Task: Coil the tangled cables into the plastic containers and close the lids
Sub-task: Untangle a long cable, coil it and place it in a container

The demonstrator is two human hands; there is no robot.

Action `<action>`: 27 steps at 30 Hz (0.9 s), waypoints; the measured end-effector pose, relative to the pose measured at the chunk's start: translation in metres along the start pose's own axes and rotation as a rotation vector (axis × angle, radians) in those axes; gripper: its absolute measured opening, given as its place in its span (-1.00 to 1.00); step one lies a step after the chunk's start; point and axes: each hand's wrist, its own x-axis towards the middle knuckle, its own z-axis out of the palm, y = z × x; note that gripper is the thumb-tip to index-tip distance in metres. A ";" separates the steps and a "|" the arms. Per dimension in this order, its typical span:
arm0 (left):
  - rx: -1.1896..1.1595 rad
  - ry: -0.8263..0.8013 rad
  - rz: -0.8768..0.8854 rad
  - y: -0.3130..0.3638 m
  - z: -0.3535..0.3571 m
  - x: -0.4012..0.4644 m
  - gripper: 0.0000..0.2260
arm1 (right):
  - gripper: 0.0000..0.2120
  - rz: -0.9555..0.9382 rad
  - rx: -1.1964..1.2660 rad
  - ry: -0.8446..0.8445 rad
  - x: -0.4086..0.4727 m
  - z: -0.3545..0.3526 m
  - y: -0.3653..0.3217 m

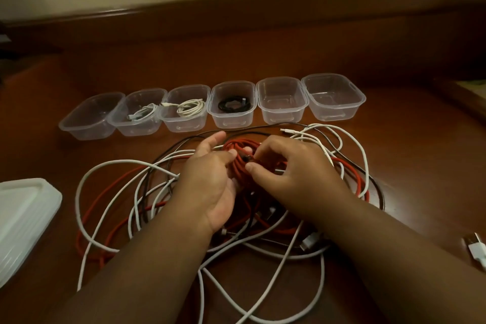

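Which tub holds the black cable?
Find the row of clear plastic tubs beyond the cable tangle. Count four from the left: that tub holds a black coil; its left neighbour holds a white cable, its right neighbour is empty.

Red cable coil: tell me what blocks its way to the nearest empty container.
No solid obstacle. The red cable coil, held by the left hand and right hand, faces only flat black and white cable strands before the empty container, whose lid is off.

Cut off at the left edge: stack of lids (23,221). Cut off at the right edge: white plug (477,247). Hidden under both hands: most of the red cable bundle (238,146).
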 end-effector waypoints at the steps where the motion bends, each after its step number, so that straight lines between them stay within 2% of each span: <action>1: 0.026 -0.004 0.016 0.000 0.000 0.000 -0.61 | -0.85 -0.006 -0.021 -0.003 0.000 0.001 -0.001; 11: 0.068 -0.055 0.097 -0.002 0.004 -0.004 -0.60 | -0.88 -0.034 -0.146 0.031 -0.003 0.000 -0.009; 15: 0.292 -0.109 0.233 -0.007 0.003 -0.005 -0.61 | -0.94 0.004 -0.108 0.020 -0.003 -0.005 -0.011; 20: 0.489 -0.270 0.422 -0.004 -0.003 -0.005 -0.48 | -0.90 0.113 0.078 0.016 -0.003 -0.009 -0.012; 27: 0.650 -0.410 0.465 0.000 -0.010 -0.002 -0.58 | -0.91 0.135 0.057 -0.042 -0.005 -0.009 -0.015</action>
